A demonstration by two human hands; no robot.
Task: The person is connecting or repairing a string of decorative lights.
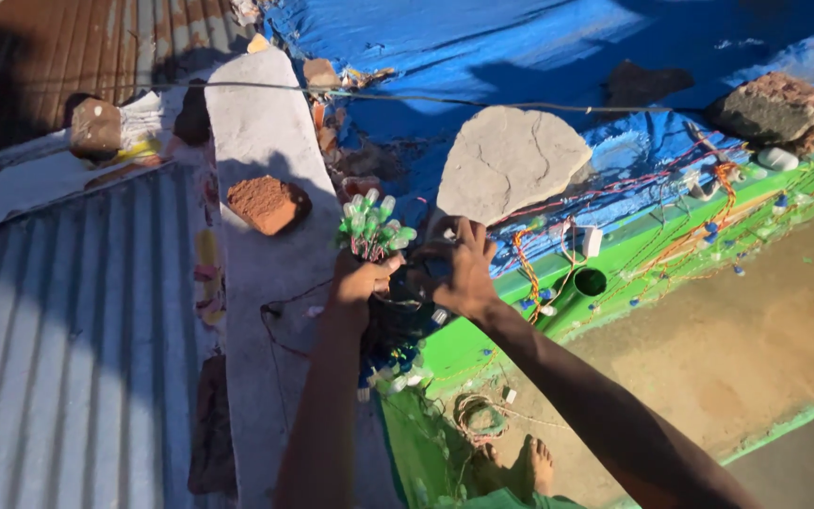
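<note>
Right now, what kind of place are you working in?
Most likely a rooftop outdoors, seen from above. A corrugated metal sheet and a blue tarp are weighted with stones, such as a flat stone. The left hand holds a bunch of small green-and-white bulbs on wires.

Both bare arms reach forward and upward from the lower edge, forearms converging. The left hand (362, 281) is curled into a closed grip, thumb toward the right hand (461, 269), whose fingers bend downward, knuckles up. A bare foot (539, 464) shows below.
</note>
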